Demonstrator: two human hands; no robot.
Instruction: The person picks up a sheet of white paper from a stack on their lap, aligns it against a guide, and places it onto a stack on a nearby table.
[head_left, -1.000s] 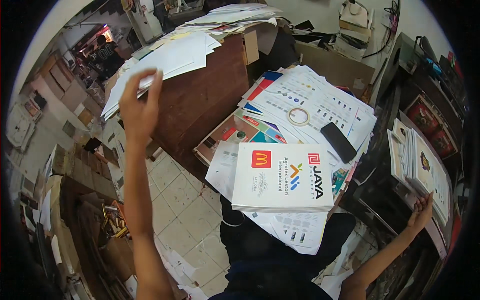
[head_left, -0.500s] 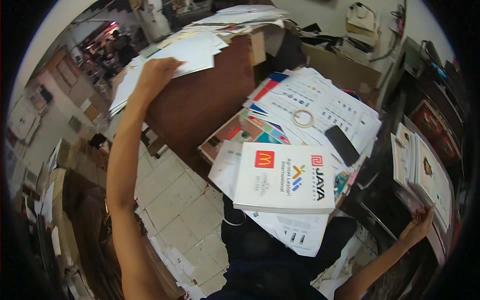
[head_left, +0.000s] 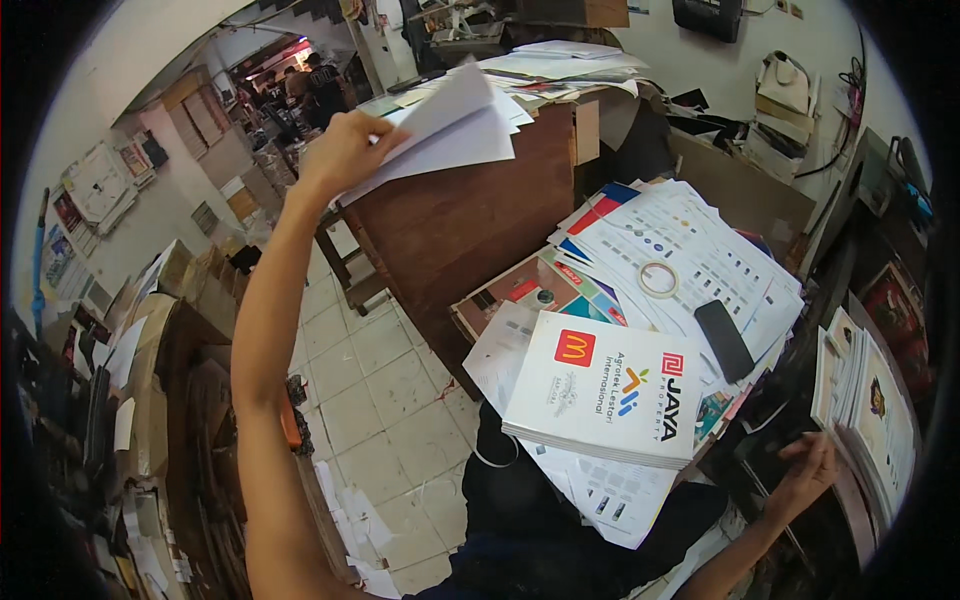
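My left hand (head_left: 342,155), arm stretched far forward, is closed on the edge of a white paper sheet (head_left: 450,115) on the brown cabinet, and part of that sheet is raised. At the right, my right hand (head_left: 803,477) hangs beside a stack of white printed pads (head_left: 868,400), fingers slightly bent and apart, with nothing seen in them. In front of me a stack of white covers with coloured logos (head_left: 605,388) rests on loose printed sheets (head_left: 620,490) over my lap.
A tape roll (head_left: 659,279) and a black phone (head_left: 724,341) lie on the printed sheets (head_left: 690,235). The brown cabinet (head_left: 470,215) stands ahead, papers on top. Cardboard and paper piles (head_left: 150,400) line the left. Several people (head_left: 325,90) are far off at upper left.
My left hand has lifted part of the white sheet, which now stands bent upward. My right hand has come away from the pads on the right. The view has shifted.
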